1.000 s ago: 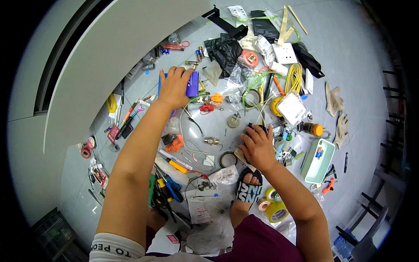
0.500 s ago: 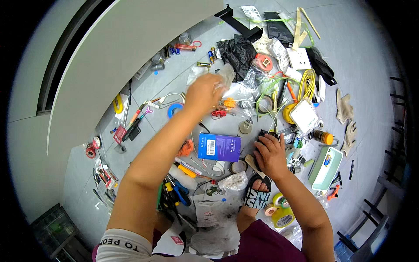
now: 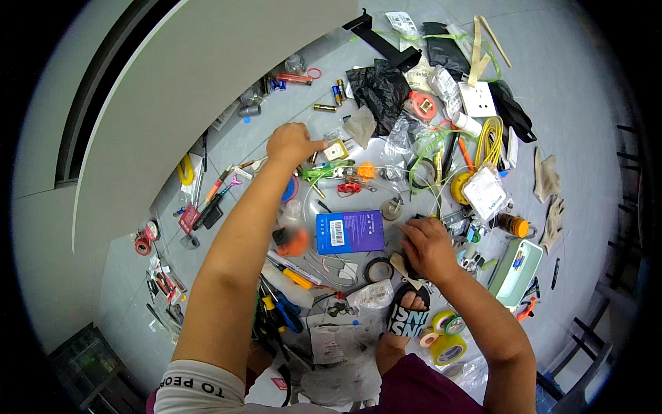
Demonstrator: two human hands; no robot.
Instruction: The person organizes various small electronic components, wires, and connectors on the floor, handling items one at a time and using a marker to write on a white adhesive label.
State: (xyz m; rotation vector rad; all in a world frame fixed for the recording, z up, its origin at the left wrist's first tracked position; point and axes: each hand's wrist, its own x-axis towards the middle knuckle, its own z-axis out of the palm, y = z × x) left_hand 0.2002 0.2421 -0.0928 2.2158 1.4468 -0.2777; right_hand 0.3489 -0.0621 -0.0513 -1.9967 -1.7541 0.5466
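Left hand (image 3: 291, 143) hovers by a small yellow-and-white rectangular piece (image 3: 336, 150), beyond the flat blue-and-purple cardboard box (image 3: 349, 232); right hand (image 3: 429, 248) curls right of it (can't tell either grip). Light touch pays!

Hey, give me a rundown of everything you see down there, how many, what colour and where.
Box: one, blue and purple, centre
Block: one, yellow and white, upper centre
Tray: one, pale green, right
Batteries: several, mixed colours, tray and upper centre
Gloves: two, off-white, far right
Jar: one, orange-topped, right
Cable coil: one, yellow, upper right
Socket: one, white, upper right
Bracket: one, black, top
Handled tools: several, blue, yellow and black, lower left
Tape rolls: several, mostly yellow, beside the sandal
Small clutter: too many to count, mixed colours, all around
Sandal: one, black and white, lower centre
Left hand: one, bare, upper left of box
Right hand: one, bare, right of box
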